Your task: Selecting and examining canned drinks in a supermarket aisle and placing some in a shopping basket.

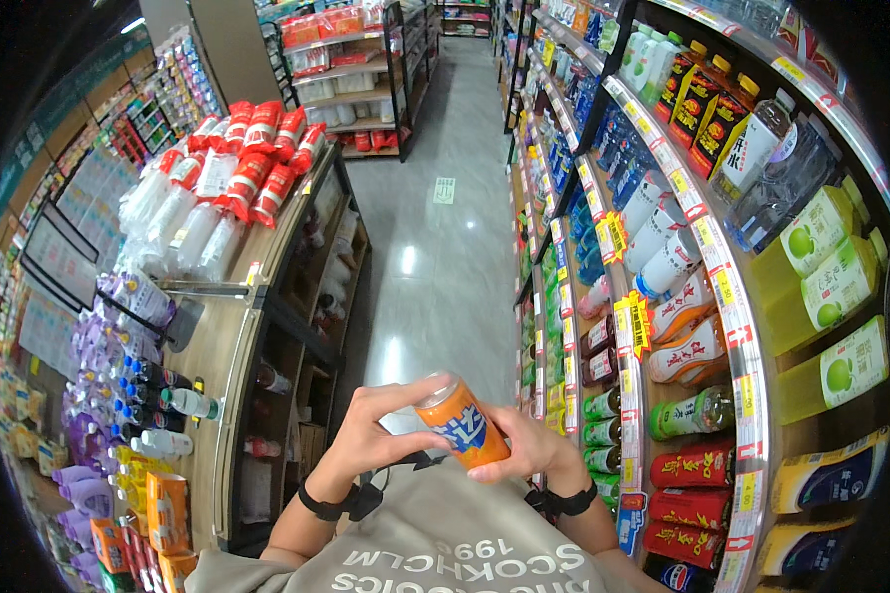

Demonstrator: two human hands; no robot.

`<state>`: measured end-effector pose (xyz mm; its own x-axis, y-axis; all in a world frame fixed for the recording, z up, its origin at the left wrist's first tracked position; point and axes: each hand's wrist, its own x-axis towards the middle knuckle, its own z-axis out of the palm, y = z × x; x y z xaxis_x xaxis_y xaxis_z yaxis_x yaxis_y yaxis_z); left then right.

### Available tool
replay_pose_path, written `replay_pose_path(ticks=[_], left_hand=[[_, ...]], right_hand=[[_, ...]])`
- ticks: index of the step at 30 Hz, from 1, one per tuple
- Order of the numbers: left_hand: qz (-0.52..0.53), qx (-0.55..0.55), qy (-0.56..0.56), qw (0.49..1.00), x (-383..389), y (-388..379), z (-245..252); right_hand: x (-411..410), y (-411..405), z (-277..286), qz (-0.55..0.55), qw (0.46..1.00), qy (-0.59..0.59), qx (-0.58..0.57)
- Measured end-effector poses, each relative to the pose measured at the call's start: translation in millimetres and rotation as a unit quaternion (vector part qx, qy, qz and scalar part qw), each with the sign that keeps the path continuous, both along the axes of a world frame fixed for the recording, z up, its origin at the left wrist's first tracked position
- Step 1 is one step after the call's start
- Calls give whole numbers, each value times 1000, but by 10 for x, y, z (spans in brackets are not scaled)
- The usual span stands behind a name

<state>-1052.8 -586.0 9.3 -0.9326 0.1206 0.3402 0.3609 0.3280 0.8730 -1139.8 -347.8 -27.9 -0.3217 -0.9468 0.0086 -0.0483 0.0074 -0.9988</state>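
Note:
An orange Fanta can (473, 439) is held tilted in front of my chest, its top leaning toward the left. My right hand (523, 445) grips the lower part of the can from the right side. On the other side, my left hand (382, 422) has its fingers at the can's top rim and its thumb against the side. The can's underside is hidden. A black strap (330, 505) circles my left wrist, and another black strap (572, 501) is on the right.
Drink shelves (712, 252) with price strips run close along my right. To the left stands a wooden display table (226, 356) holding bottles and red-and-white packs (259, 126). A grey tiled aisle (445, 282) lies between them, with another shelf unit (345, 81) farther off.

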Motion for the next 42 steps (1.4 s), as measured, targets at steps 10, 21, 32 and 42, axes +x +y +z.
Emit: replay_pose_path(ticks=[10, 21, 32, 42], left_hand=[[-127, -59, 7, 990, -813, 124, 72], [-217, -45, -1, 975, -1886, -746, -87], [-327, 7, -10, 945, -2968, -1712, -161], [-392, 5, -56, 918, -3500, -2316, -250]], right_hand=[[-406, 243, -196, -35, 996, -78, 38], [-1071, -540, -335, -78, 988, -105, 81], [-1562, -1504, -404, -185, 973, -123, 69], [-1677, -2143, -468, -291, 946, -120, 80]])
